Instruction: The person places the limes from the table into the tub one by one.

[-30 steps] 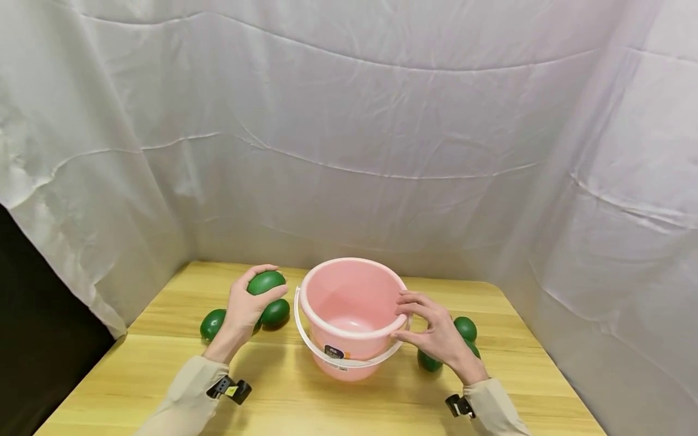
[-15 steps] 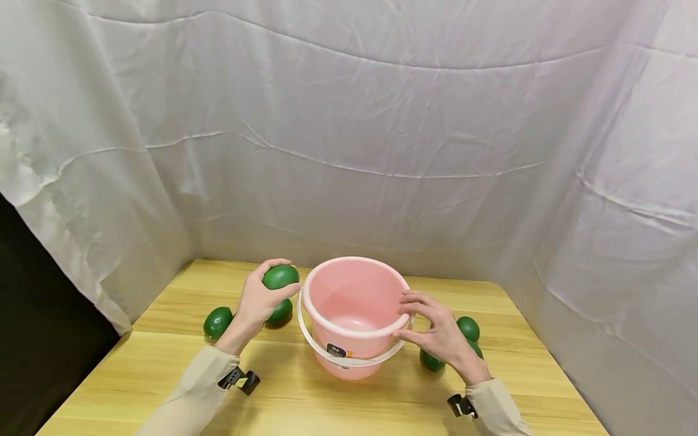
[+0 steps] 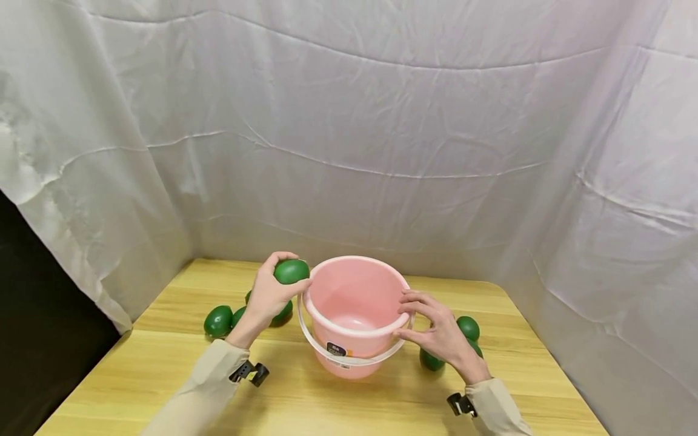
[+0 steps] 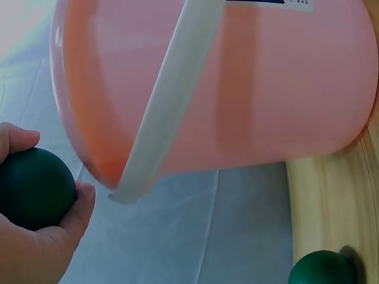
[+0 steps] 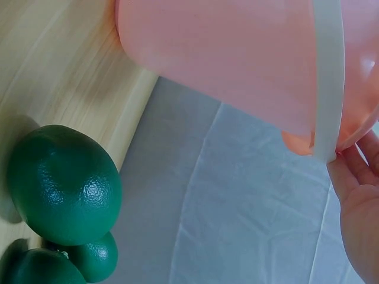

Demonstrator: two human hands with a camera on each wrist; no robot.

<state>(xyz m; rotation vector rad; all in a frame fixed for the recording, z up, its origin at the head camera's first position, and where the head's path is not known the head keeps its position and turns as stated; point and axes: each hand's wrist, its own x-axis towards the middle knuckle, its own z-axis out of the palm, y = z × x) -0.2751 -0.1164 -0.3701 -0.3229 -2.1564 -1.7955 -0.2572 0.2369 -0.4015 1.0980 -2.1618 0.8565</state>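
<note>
In the head view a pink bucket [image 3: 354, 297] stands upright on the wooden table, its white handle [image 3: 351, 361] hanging down at the front. My left hand [image 3: 271, 290] holds a smooth, dark green citrus-like fruit [image 3: 291, 272] between thumb and fingers, raised beside the bucket's left rim. The left wrist view shows the same held fruit [image 4: 35, 188] just off the rim. My right hand [image 3: 436, 327] grips the bucket's right rim, thumb outside and fingers over the edge. Inside, the bucket shows only its bare pink bottom.
Several more green fruits [image 3: 218, 321] lie left of the bucket, partly behind my left forearm. Another group [image 3: 468, 328] sits to the right, partly covered by my right hand. A pale cloth [image 3: 354, 151] hangs behind the wooden table [image 3: 338, 409] and along its sides.
My left hand has moved right and slightly up with the green fruit, from over the left group to the bucket's rim. My right hand stays at the rim.
</note>
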